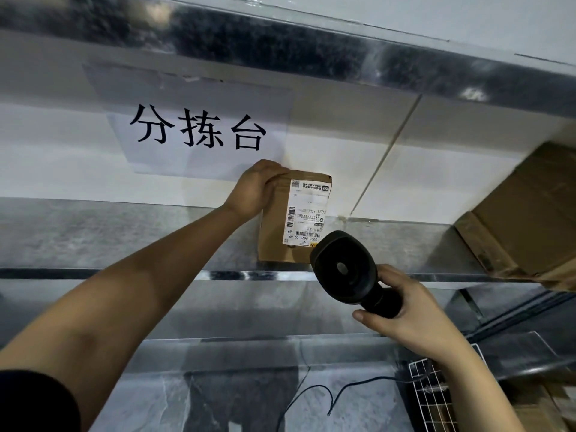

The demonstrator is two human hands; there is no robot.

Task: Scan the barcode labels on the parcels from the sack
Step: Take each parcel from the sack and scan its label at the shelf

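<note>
A small brown cardboard parcel (274,232) stands upright on the metal shelf (124,241), its white barcode label (307,210) facing me. My left hand (255,188) grips the parcel by its upper left corner. My right hand (408,316) holds a black barcode scanner (346,269) by its handle. The scanner's head sits just below and right of the label and covers the parcel's lower right corner. The sack is not in view.
A white paper sign (199,132) with black characters is taped to the wall behind the parcel. A large cardboard box (523,219) fills the shelf's right end. A white wire basket (433,397) and a black cable (314,394) lie below at the lower right.
</note>
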